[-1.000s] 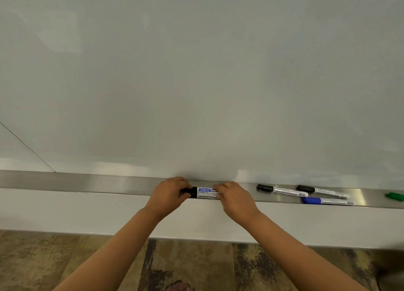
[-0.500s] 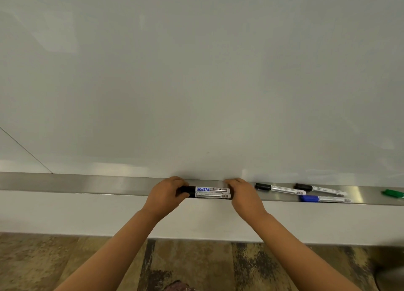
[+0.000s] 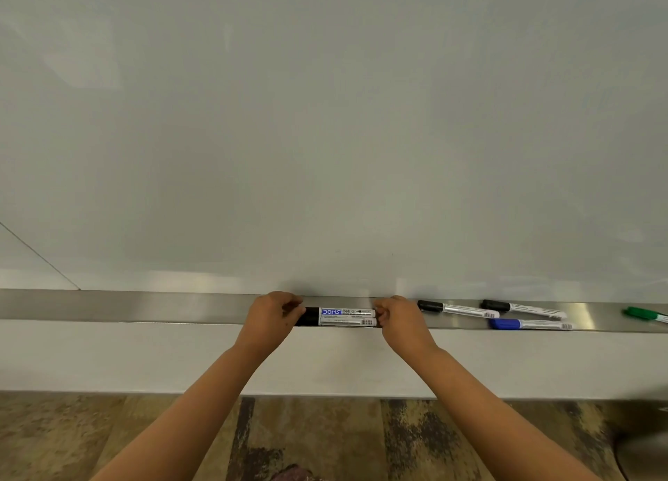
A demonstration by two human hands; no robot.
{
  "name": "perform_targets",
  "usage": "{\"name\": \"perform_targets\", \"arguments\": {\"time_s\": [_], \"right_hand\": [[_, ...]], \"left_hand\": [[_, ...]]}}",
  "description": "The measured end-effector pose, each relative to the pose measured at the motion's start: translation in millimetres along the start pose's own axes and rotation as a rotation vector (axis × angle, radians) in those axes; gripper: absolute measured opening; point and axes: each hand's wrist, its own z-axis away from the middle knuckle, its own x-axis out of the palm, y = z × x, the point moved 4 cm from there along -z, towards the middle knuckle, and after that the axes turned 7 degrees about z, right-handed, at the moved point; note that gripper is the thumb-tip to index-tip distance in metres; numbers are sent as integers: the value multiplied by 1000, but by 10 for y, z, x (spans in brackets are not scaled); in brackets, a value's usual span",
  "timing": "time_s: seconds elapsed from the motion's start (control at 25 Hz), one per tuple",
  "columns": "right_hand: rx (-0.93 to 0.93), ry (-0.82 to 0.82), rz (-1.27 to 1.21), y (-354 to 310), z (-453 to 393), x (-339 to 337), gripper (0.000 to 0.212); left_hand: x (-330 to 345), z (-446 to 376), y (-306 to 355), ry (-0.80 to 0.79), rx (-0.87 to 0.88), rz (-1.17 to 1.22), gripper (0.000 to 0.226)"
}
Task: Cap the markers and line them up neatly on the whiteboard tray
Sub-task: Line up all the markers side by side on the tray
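Because pair must sit flush, left hand (image 3: 272, 318) fingers pinch cap ends, right hand (image 3: 399, 321) fingers curled against tail ends; two black markers (image 3: 345, 317) side by side between fingertips on tray (image 3: 144, 305). Loose markers (image 3: 495, 312) beyond right fingers.

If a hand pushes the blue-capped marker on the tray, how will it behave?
The blue-capped marker looks round and stiff, so it would probably roll or slide easily on the smooth metal tray. It seems light, and lies near the front edge, so it might fall.
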Motion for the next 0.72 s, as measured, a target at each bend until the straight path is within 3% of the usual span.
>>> {"name": "perform_targets", "arguments": {"time_s": [0.32,0.48,0.56,0.72], "right_hand": [[-13,54,-8,34,49,-73,31],[58,203,80,433,169,-379,33],[137,224,266,727,174,-551,33],[176,76,535,1027,139,-680,32]], "left_hand": [[-74,2,69,46,56,-59,19],[19,12,393,101,243,-113,17],[254,18,630,31,341,-126,18],[868,17,1062,-187,419,-179,25]]}}
